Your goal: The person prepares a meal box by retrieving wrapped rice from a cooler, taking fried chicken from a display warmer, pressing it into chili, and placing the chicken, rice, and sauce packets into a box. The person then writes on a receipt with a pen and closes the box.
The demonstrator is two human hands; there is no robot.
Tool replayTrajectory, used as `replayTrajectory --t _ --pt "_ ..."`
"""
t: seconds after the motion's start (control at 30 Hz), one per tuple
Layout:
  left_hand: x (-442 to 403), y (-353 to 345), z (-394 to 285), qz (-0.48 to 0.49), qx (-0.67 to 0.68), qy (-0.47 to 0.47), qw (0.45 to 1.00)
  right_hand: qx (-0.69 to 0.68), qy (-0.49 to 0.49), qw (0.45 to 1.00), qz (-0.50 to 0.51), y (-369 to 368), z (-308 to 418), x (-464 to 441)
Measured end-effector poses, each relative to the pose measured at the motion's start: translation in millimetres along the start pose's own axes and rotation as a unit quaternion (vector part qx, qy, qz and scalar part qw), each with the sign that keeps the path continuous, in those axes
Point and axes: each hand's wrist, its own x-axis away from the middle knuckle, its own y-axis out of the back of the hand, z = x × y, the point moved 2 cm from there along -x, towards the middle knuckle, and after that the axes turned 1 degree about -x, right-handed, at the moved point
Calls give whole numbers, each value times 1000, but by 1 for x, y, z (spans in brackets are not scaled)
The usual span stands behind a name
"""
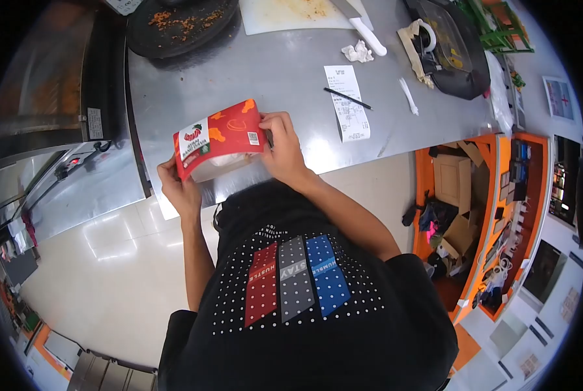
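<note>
Both my hands hold a food box with a red printed paper sleeve [229, 130] at the table's near edge. The sleeve bows upward, and a pale, see-through tray part [216, 168] shows under its near side. My left hand [179, 188] grips the left end, fingers curled round the corner. At the right end, my right hand [281, 146] pinches the sleeve's edge, with some fingers hidden behind it. To the right lies a printed receipt [353, 120] with a black pen [347, 98] across it.
A steel table [291, 72] carries a dark round platter [174, 49] with crumbs, a white cutting board [272, 23] and a white-handled knife [369, 38]. Crumpled tissue [358, 52], a white strip [408, 96] and a black lidded container [457, 58] lie rightward. Orange shelves [428, 221] stand lower right.
</note>
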Motion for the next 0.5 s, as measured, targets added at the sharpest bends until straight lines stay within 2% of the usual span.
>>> replayTrajectory --t 0.07,0.3,0.4,0.5 --pt "-7 3 -23 6 -65 18 998 -18 -18 1000 -6 1 7 -4" --pt "-17 4 -63 38 -164 19 986 -18 -50 999 -1 5 24 -19" --pt "-14 -6 -45 29 -176 -47 983 36 -51 998 23 5 17 -11" --pt "-4 -16 -32 -6 -65 -70 995 46 -4 999 18 -1 1 -1"
